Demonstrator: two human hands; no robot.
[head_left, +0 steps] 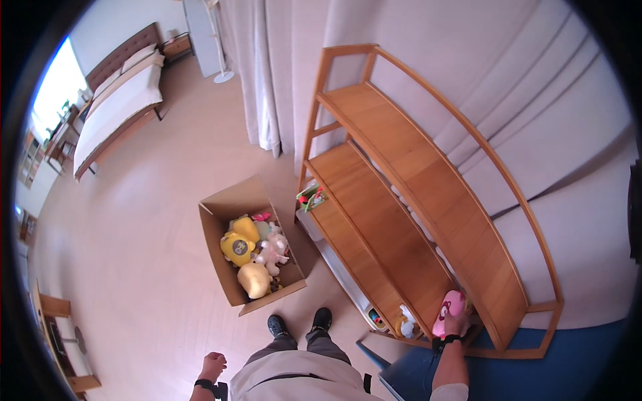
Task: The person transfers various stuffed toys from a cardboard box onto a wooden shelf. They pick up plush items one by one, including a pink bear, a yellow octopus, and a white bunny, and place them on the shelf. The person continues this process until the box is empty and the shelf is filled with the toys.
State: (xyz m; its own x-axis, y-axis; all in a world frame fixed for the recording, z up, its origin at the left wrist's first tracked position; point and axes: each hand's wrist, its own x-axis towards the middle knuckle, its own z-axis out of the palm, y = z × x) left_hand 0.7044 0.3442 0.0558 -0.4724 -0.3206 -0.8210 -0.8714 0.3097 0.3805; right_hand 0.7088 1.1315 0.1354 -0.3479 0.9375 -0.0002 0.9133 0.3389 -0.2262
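Right hand [453, 326] on a pink toy [449, 306] at the shelf's [384, 220] near right end

From where I stand, the right hand is clamped on the lower part of the pink toy, which sits at the right end of the middle board, close to the end frame. Some of the fingers are hidden from me. The left hand [213, 365] hangs low, well apart from the shelf, its fingers loosely curled; I can't tell whether they meet the palm.

One board down, a white toy [406, 322] is at that board's right end. A small green box [310, 198] stands at the left end of the same board.

On the floor, left of the shelf, a carton [231, 198] stands open. Inside are a yellow toy [237, 248] by the left wall, a pale pink toy [272, 252] toward the right, and a tan toy [254, 280] near the front edge. A bed [120, 110] is farther off, beyond the carton.
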